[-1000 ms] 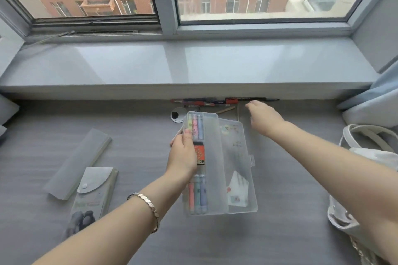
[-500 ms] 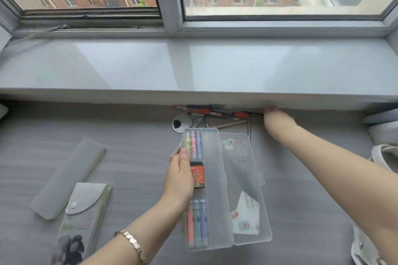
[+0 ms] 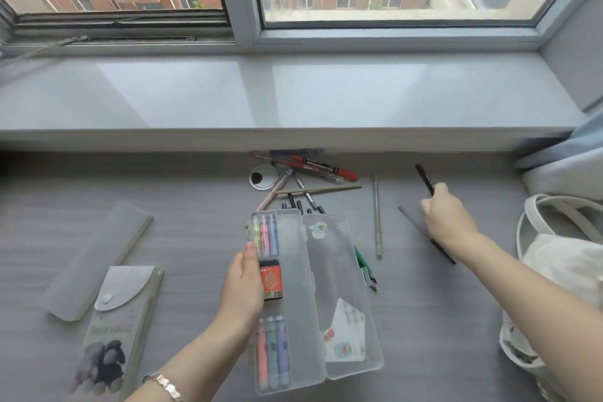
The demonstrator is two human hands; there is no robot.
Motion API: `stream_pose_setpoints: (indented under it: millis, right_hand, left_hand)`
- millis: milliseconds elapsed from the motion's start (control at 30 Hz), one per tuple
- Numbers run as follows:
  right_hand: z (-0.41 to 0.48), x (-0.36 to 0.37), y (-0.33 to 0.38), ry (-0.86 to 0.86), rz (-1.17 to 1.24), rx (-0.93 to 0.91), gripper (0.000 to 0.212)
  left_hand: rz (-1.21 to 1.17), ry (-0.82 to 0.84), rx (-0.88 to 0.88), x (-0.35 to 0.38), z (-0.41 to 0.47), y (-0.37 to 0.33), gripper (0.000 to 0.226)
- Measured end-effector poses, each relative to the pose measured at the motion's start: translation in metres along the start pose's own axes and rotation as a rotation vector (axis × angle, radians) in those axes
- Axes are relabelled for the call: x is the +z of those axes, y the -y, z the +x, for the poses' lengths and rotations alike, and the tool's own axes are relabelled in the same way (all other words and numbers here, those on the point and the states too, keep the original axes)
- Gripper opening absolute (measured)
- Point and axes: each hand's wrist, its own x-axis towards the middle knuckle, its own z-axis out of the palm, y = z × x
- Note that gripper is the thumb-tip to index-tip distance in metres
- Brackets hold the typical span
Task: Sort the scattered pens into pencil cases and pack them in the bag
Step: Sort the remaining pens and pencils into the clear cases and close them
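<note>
My left hand (image 3: pixel 243 287) grips the left edge of an open clear plastic pencil case (image 3: pixel 295 271) with pastel highlighters and an orange 2B lead box (image 3: pixel 270 279) inside. My right hand (image 3: pixel 445 219) pinches a black pen (image 3: pixel 424 178) lifted off the desk, its tip pointing up and left. A pile of scattered pens (image 3: pixel 310 173) lies under the window sill behind the case. A thin grey pen (image 3: pixel 377 215) lies apart to the right. A green pen (image 3: pixel 362 263) pokes out from under the case lid.
A frosted flat case (image 3: pixel 98 261) and a printed snap pouch (image 3: pixel 120 323) lie at the left. A white bag (image 3: pixel 561 258) sits at the right edge. A round cable grommet (image 3: pixel 262 176) is set in the grey desk. The sill overhangs the desk's back edge.
My right hand pulled back from under the sill toward the right, now holding a black pen. The left hand kept its hold on the case; several more pens came into sight.
</note>
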Motion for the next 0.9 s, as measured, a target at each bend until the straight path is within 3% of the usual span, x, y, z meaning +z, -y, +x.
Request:
stream_pose_setpoints:
  millis: [100,200,400,500,567,633,733,833,900]
  right_hand:
    - [-0.017,-0.003,-0.016,0.111,-0.113,0.066,0.02]
    - [-0.032,0.005,-0.028,0.244,-0.288,-0.002,0.031]
    - [-0.06,0.019,-0.03,0.196,-0.331,-0.049,0.026]
    - [-0.077,0.008,-0.01,0.109,-0.016,-0.038,0.004]
    - [-0.096,-0.006,0.015,0.127,0.261,-0.116,0.01]
    - [-0.124,-0.02,0.043,0.265,0.531,-0.157,0.022]
    - [-0.165,-0.04,0.075,0.616,0.893,-0.047,0.026]
    - [-0.189,-0.048,0.085,0.944,0.972,-0.004,0.019]
    - [-0.199,-0.04,0.087,0.942,0.936,-0.017,0.01]
  left_hand:
    - [0.011,0.012,0.014,-0.002,-0.006,0.0,0.039]
    - [0.003,0.022,0.015,0.0,-0.011,-0.002,0.04]
    - [-0.004,0.029,0.018,0.001,-0.02,-0.003,0.04]
    - [-0.007,0.028,0.019,0.0,-0.025,-0.003,0.041]
    - [-0.01,0.024,0.027,-0.002,-0.027,-0.004,0.042]
    - [-0.007,0.018,0.032,-0.004,-0.029,-0.004,0.042]
    - [-0.018,-0.001,0.044,-0.006,-0.033,-0.004,0.039]
    - [-0.023,-0.027,0.055,-0.008,-0.035,-0.002,0.04]
    - [-0.023,-0.048,0.062,-0.008,-0.037,-0.002,0.043]
